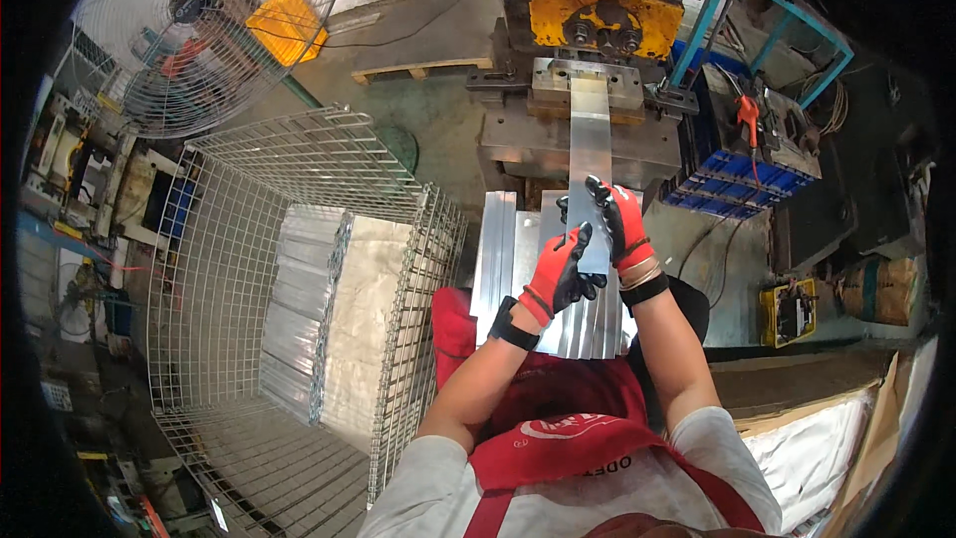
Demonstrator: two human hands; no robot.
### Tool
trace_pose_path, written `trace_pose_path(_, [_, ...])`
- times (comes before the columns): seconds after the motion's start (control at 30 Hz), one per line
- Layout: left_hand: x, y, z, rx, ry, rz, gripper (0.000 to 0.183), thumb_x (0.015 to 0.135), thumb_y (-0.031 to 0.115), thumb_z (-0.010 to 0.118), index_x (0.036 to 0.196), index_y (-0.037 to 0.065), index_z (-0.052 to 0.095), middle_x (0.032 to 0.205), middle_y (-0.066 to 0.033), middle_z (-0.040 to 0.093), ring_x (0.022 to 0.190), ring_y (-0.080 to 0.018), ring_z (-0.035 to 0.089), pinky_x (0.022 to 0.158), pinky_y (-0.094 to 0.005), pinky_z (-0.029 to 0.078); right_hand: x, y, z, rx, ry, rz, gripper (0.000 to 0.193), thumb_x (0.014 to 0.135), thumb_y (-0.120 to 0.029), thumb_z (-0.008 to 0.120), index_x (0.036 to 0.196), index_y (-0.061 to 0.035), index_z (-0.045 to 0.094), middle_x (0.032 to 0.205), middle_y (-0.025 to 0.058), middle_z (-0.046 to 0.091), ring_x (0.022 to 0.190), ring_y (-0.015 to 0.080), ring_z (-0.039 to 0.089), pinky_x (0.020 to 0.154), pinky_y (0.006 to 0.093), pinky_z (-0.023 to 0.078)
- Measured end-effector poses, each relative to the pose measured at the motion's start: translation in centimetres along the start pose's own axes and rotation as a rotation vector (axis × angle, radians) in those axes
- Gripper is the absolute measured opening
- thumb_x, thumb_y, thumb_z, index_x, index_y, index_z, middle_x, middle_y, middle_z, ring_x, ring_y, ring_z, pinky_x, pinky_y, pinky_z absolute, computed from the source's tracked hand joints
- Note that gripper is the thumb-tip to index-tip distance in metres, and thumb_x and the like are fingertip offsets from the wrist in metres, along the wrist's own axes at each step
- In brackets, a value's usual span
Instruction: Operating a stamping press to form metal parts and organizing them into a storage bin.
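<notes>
A long flat metal strip [590, 147] runs away from me, its far end resting on the die block [550, 90] of a press. My left hand [563, 269], in a red and black glove, is closed on the strip's near end from the left. On its right edge, a little farther up, my right hand [619, 222] grips the same strip, gloved alike. Beneath my hands, several similar metal strips [495, 259] lie side by side in front of my lap.
To the left stands a wire mesh cage [398, 339] holding stacked metal strips [299, 289] and a cardboard sheet [366, 324]. Behind it is a large fan [199, 35]. A blue crate [732, 174] with tools on top stands right of the press [553, 15]; a small yellow basket [769, 319] sits lower right.
</notes>
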State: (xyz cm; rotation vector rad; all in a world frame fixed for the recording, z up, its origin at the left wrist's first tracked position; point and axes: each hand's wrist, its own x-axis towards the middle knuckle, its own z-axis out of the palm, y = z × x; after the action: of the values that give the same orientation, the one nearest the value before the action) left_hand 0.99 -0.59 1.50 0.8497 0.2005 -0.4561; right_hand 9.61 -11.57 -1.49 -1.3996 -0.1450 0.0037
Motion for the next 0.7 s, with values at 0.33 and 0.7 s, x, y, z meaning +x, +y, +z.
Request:
trace_pose_path(0.33, [0.0,-0.3,-0.1,0.034,0.067,-0.012,0.035,0.083,0.04,0.047,0.093,0.007,0.051,0.066,-0.006,0.057,0.047,-0.0166,0.057,0.032,-0.0257,0.043,-0.4,-0.6,0.9,0.064,0.077,0.019,0.021,0.078,-0.025,0.058,0.064,-0.0103,0.056,0.057,-0.0097,0.039,0.052,0.0018,0.034,0.047,0.0203,0.026])
trace_pose_path(0.7, [1.2,-2.4,-3.4,0.374,-0.146,0.518,0.03,0.085,0.021,0.048,0.109,0.003,0.044,0.072,-0.0055,0.056,0.054,-0.0115,0.056,0.041,-0.0246,0.045,1.8,2.7,-1.9,-0.89,-0.002,-0.537,0.013,0.077,-0.015,0.052,0.082,-0.007,0.061,0.07,0.0117,0.059,0.063,0.0223,0.056,0.06,0.0312,0.043])
